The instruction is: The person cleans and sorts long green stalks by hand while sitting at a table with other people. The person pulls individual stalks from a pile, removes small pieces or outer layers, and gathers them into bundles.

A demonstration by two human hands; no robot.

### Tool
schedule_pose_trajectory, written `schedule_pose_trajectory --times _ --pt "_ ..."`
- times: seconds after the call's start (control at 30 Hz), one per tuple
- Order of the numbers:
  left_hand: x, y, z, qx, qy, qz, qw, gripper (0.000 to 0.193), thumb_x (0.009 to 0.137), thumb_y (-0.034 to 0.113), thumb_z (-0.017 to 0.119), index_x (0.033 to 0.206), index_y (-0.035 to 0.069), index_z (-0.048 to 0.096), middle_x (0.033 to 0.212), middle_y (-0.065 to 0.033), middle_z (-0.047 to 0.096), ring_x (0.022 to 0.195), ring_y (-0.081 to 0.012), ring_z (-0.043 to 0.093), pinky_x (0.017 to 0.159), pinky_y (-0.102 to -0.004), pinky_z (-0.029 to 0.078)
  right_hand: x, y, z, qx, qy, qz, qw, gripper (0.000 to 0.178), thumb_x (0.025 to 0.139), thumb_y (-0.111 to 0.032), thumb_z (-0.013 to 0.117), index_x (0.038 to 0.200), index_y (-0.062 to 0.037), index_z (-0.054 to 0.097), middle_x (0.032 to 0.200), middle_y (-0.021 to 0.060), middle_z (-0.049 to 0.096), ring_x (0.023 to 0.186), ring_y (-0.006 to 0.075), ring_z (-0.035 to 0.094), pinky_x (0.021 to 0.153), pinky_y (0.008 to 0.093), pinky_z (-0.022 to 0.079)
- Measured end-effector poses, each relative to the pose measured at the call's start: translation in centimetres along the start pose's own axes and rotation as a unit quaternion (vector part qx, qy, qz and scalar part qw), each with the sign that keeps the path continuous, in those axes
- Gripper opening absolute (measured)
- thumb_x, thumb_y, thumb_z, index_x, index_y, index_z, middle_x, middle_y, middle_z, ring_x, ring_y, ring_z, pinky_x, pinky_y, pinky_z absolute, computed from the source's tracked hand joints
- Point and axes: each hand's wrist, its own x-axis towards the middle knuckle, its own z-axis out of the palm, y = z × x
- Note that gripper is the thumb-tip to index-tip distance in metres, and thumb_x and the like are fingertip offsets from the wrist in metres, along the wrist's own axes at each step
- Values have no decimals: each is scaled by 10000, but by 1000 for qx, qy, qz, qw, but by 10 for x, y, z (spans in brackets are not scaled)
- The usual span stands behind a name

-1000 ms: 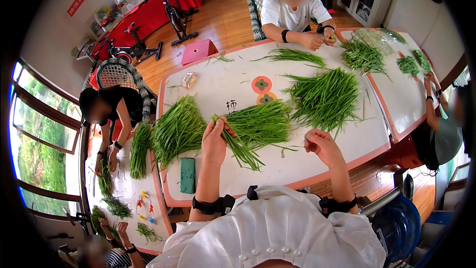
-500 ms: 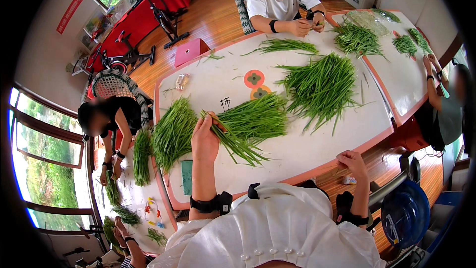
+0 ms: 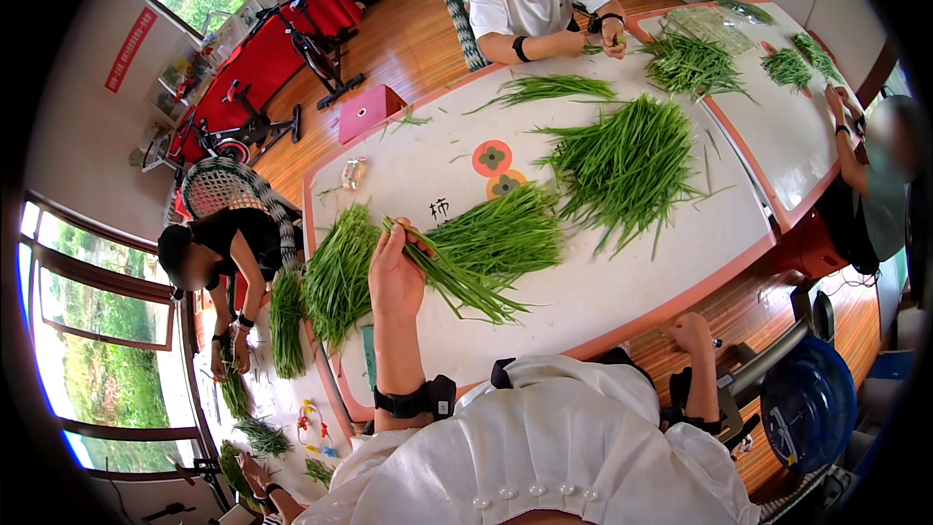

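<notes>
Where the left hand (image 3: 397,270) is: fingers closed round green stalks (image 3: 461,283), above the white table (image 3: 622,284).
Right hand (image 3: 692,332): near right, fingers curled inward.

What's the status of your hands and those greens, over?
Left hand gripping thin green bunch. Right hand curled, off the table; contents unclear. Larger green pile just beyond the bunch.
</notes>
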Motion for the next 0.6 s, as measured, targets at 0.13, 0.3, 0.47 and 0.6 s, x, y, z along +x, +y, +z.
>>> schedule_pose_trajectory --times 0.13,0.3,0.47,0.6 --pt "-1 -2 -7 -11 22 4 1000 159 913 179 484 967 39 538 764 -11 486 696 -142 477 640 -290 418 -18 -58 -44 41 -69 -31 996 254 680 -226 591 631 23 581 556 199 518 517 323 529 532 389 428" --pt "-5 -2 -7 -10 34 16 999 169 907 181 494 980 35 541 763 -10 489 696 -146 478 637 -294 418 -15 -131 -65 258 -87 -180 945 275 816 -256 561 832 7 639 696 123 623 618 187 580 582 314 448" --pt "-4 -4 -8 -21 29 10 999 165 901 173 503 977 31 539 764 -10 484 694 -153 469 641 -304 410 -12 -233 -68 436 -255 -282 816 367 904 -328 499 1129 -51 582 951 69 642 834 96 559 712 231 442" --pt "-4 -3 -12 -22 49 21 998 157 900 165 506 972 30 538 765 -14 473 699 -155 454 646 -311 400 -14 -289 -48 351 -267 -347 827 455 917 -406 453 1157 -34 559 960 54 636 883 98 552 769 223 429"
